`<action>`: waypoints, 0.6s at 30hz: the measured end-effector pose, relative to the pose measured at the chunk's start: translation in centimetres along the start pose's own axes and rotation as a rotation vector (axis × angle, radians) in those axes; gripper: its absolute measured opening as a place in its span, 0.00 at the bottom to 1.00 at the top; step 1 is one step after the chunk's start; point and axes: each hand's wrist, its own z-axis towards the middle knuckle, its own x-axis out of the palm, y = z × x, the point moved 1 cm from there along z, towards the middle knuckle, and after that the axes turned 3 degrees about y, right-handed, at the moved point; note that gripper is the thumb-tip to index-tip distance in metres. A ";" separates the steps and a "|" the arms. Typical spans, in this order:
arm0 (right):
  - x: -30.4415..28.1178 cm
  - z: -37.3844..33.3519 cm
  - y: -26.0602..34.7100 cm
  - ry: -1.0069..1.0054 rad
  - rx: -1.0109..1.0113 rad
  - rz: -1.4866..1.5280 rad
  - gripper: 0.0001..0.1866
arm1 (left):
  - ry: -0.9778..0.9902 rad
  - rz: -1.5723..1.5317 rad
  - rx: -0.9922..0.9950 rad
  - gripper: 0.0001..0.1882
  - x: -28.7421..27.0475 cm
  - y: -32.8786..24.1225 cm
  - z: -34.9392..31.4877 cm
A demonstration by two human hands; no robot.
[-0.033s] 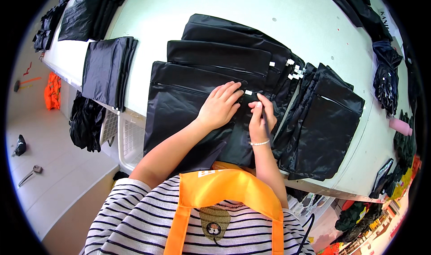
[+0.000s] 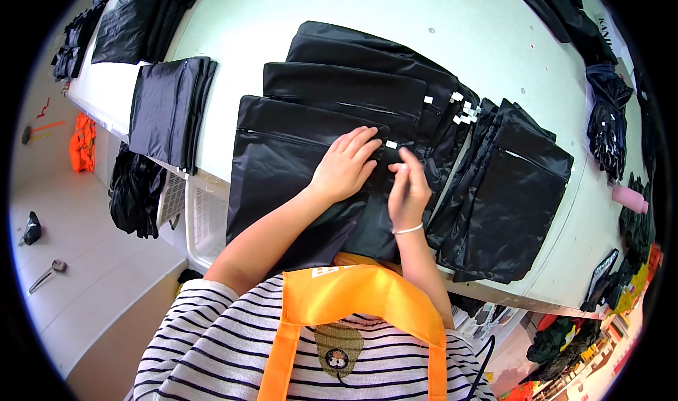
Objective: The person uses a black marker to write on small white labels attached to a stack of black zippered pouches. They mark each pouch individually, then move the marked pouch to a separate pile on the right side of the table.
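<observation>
My left hand (image 2: 346, 166) lies open and flat on a black bag (image 2: 282, 154), fingers stretched across it below the zipper line. Close by on the right, my right hand (image 2: 409, 186) is partly curled over the bag's right side, its fingertips just below a small white tag (image 2: 391, 145). What this hand holds, if anything, is hidden and slightly blurred. More black bags (image 2: 346, 83) lie fanned out behind the front one, and several small white tags (image 2: 462, 111) stick out at their right edges.
At right lies a stack of black zippered bags (image 2: 522, 196); another folded stack (image 2: 169, 111) sits at left. A pink thread spool (image 2: 630, 199) stands near the right edge. A white plastic basket (image 2: 205, 224) is below the white table's (image 2: 261, 20) front edge.
My right hand has turned and shifted slightly left. The thin dark tool seen along its palm before is no longer visible. The left hand stays in place.
</observation>
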 end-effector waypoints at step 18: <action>-23.0 4.6 1.8 0.081 0.178 -0.404 0.12 | -0.151 -0.127 0.050 0.24 0.3 -2.8 5.8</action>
